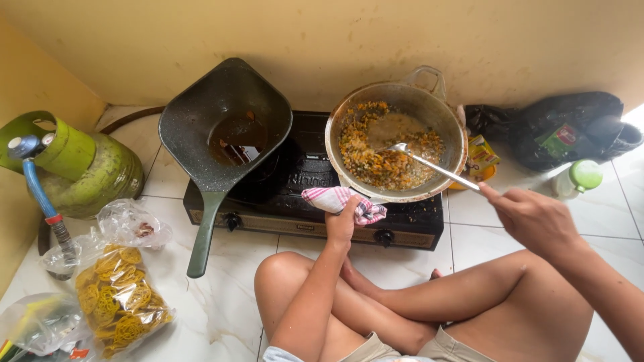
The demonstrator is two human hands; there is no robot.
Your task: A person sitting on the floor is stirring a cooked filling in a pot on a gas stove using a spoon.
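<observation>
The right hand gripped a metal spoon (bowl in the food) inside the wok, which sat on the 2-burner stove. The left hand clenched a checked cloth at the wok's rim. A dark pan stood beside it.

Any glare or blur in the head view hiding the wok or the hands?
Head view: even soft light, sharp focus; wok food, left hand on the cloth and right hand holding the spoon all clear; floor tile overexposed at right edge; slight wide-angle bending.
</observation>
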